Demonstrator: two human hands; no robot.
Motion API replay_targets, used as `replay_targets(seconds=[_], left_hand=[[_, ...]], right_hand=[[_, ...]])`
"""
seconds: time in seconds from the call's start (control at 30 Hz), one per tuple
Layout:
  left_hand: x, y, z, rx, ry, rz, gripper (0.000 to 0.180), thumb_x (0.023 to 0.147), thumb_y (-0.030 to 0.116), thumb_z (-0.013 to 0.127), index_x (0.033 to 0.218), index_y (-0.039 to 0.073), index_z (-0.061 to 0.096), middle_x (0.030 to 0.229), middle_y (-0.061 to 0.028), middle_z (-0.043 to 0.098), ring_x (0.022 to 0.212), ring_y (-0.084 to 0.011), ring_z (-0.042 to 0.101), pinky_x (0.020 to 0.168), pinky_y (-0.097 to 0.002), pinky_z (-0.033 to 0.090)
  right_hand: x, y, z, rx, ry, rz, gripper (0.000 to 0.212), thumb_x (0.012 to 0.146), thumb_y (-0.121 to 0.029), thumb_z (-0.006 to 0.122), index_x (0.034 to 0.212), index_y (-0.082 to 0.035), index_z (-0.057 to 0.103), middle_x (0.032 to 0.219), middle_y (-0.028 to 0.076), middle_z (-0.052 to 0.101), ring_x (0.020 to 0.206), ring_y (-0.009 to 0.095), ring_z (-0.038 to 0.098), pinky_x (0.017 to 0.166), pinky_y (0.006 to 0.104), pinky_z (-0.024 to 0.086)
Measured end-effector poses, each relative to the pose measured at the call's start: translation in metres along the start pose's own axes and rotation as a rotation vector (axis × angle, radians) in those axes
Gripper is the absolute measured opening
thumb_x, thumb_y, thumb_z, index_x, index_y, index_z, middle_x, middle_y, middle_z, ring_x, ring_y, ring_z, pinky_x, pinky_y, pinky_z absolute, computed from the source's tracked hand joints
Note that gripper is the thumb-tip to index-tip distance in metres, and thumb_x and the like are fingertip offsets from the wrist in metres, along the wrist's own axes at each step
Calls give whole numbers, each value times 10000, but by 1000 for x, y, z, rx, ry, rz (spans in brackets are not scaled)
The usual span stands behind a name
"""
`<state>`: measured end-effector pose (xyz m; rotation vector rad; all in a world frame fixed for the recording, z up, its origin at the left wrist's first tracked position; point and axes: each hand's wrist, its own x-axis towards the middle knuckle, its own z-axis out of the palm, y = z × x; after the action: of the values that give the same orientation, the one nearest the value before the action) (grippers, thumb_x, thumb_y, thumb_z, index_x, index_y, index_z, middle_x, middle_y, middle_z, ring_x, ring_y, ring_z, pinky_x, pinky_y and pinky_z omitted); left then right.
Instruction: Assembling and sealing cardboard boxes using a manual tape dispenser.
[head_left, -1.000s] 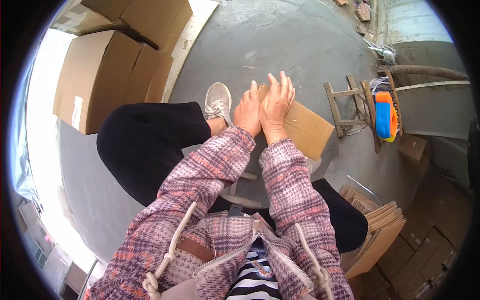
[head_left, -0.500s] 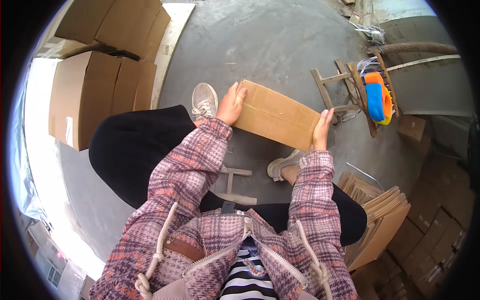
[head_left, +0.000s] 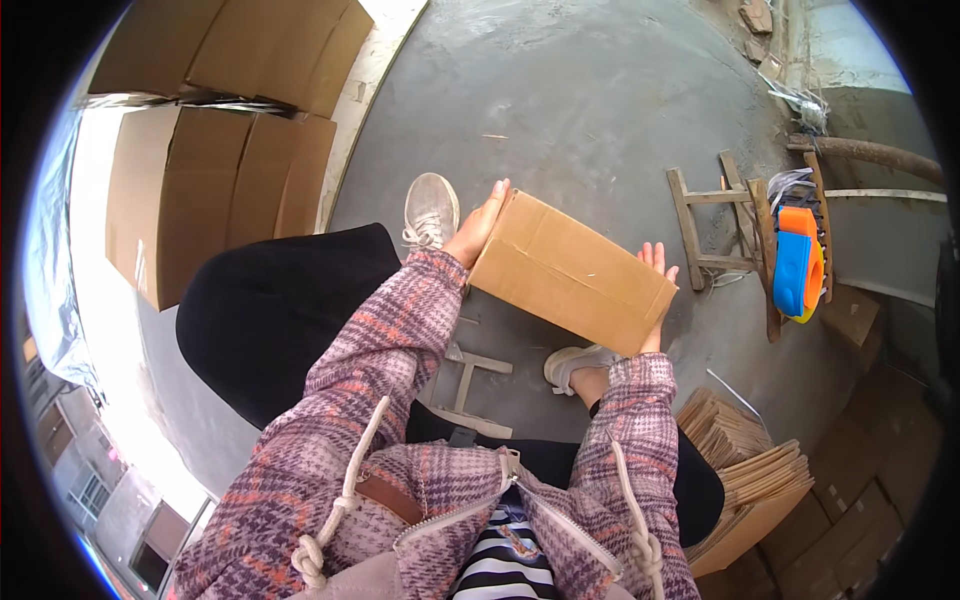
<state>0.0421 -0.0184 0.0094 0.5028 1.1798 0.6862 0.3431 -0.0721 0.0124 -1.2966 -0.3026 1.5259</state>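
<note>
A small closed cardboard box (head_left: 573, 270) is held up off the floor in front of me, between my two hands. Its long side slants down toward the right. My left hand (head_left: 482, 228) presses flat against the left end, fingers straight and pointing away from me. At the right end, my right hand (head_left: 657, 328) supports the box with its palm, and its fingertips show past the far edge. Part of the right hand is hidden behind the box.
Large cardboard cartons (head_left: 205, 190) are stacked at the left. At the right, a wooden stool (head_left: 765, 235) carries orange, blue and yellow tape dispensers (head_left: 797, 265). Flattened cardboard sheets (head_left: 745, 470) stand by my right knee. A low wooden frame (head_left: 468, 390) is between my legs.
The box has tipped, its right end coming lower and nearer to me, with the right hand moving along. The surroundings have shifted in view. Both hands stay on the box.
</note>
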Motion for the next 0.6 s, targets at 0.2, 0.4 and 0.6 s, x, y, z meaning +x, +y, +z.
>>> replay_targets(seconds=[0.2,0.4,0.6], left_hand=[[34,-33,-14,206,69,109,719,950,571,267,1452,61,207,1478,-155,266,1365,-234,251,1108,-336,204],[42,-34,-22,1046,524,393,481,947,358,425,1260,-4,472,1335,-214,415,1211,-367,416,989,-403,371],[22,8,-54,693,548,204,335,917,291,475,1032,6,607,977,-184,634,910,-367,589,794,-450,459]], right_hand=[[3,12,-5,-103,-6,-11,635,972,-520,232,1467,-126,179,1517,99,175,1397,229,150,1140,383,79],[-20,22,-15,-368,145,-157,590,960,-494,355,1422,-132,291,1427,95,335,1297,239,344,1075,382,281],[-26,-2,-40,18,154,278,513,935,-517,412,1227,-103,491,1162,71,568,1041,217,557,855,384,479]])
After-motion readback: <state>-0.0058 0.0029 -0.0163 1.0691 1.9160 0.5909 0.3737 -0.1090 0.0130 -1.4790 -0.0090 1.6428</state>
